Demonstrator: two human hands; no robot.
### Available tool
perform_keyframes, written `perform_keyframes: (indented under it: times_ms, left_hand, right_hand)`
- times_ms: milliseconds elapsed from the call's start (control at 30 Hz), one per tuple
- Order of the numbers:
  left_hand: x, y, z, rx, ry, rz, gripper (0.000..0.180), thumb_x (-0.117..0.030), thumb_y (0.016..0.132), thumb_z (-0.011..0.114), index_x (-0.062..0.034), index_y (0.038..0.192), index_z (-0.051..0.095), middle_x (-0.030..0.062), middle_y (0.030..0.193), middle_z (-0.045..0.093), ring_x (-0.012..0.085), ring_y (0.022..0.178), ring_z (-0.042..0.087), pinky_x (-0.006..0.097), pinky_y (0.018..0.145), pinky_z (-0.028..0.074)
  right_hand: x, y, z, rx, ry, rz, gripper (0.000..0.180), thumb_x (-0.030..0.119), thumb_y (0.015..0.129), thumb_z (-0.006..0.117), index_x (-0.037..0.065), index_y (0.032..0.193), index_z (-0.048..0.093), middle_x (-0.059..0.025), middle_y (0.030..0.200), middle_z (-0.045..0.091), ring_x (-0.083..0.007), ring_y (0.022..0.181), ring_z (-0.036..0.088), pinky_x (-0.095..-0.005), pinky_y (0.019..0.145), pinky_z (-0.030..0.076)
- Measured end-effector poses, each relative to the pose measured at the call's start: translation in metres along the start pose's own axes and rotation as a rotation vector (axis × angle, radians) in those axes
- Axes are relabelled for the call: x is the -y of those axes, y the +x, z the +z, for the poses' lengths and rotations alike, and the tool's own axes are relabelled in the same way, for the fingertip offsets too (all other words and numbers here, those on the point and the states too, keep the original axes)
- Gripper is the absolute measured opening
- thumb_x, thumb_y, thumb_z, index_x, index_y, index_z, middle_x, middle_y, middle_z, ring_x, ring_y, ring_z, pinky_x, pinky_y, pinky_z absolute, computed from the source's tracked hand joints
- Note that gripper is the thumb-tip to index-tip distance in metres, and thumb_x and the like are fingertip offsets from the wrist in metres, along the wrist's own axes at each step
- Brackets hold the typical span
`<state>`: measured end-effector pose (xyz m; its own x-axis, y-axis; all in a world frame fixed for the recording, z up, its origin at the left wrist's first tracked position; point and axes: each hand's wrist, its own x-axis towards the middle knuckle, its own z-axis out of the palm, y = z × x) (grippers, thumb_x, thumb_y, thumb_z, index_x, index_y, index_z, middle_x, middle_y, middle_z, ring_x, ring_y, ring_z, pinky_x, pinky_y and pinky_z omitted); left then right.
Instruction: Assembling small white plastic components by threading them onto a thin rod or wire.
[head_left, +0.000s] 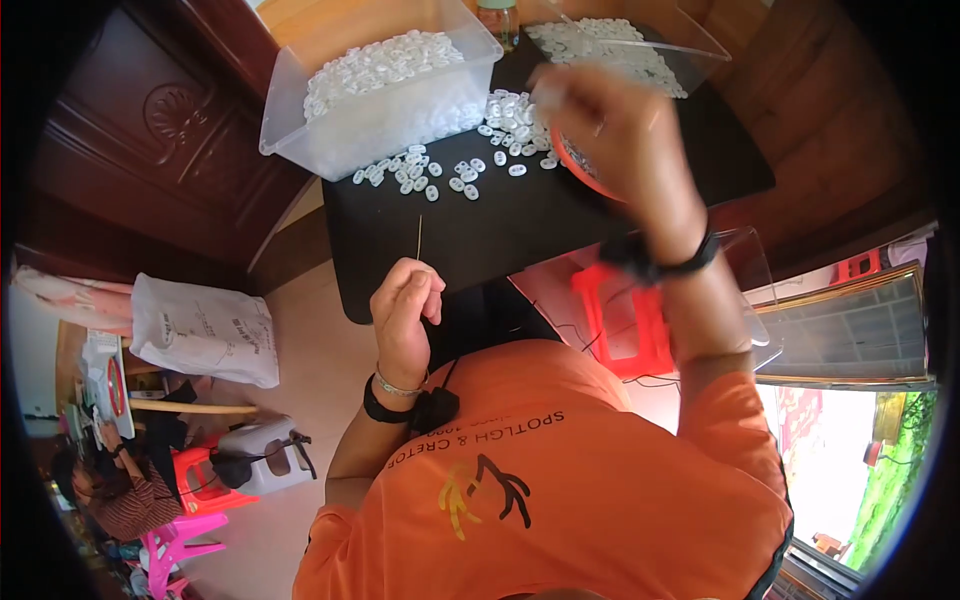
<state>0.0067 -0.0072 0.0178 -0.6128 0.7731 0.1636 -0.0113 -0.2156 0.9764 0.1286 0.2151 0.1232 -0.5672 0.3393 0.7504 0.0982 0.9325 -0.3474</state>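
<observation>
My left hand is closed at the near edge of the black table, with a thin rod like a needle standing up out of its fingers. My right hand is raised over a bowl with an orange rim and hides much of it. Motion blurs its fingers, so what they hold, if anything, does not show. Small white oval pieces with holes lie loose beyond my left hand. More of these ovals form a heap left of the bowl.
A clear plastic bin full of white ovals stands at the back left. Another clear container with white pieces is at the back right, near a jar. A red stool stands below the table. Far left, another person sits.
</observation>
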Motion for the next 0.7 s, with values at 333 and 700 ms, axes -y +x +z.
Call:
perform_keyframes:
  times_ms: [333, 700]
  left_hand:
    - [0.000, -0.004, -0.010, -0.003, -0.052, -0.028, 0.022, -0.014, 0.092, 0.045, -0.0011, 0.076, 0.054, -0.0015, 0.059, 0.043, 0.0054, 0.053, 0.038, 0.021, 0.049, 0.032]
    - [0.018, 0.005, -0.021, -0.002, -0.162, -0.155, 0.023, -0.018, 0.090, 0.046, -0.0029, 0.074, 0.053, -0.0001, 0.058, 0.042, 0.0100, 0.049, 0.041, 0.023, 0.047, 0.032]
  right_hand:
    - [-0.061, 0.061, 0.000, -0.038, -0.254, 0.011, 0.020, 0.019, 0.083, 0.067, 0.006, 0.098, 0.070, -0.0115, 0.087, 0.070, -0.0220, 0.075, 0.068, -0.0322, 0.068, 0.051]
    - [-0.035, 0.007, 0.132, 0.712, -0.353, 0.100, 0.019, 0.023, 0.080, 0.057, 0.012, 0.084, 0.071, -0.0117, 0.087, 0.068, -0.0309, 0.085, 0.065, -0.0420, 0.075, 0.052]
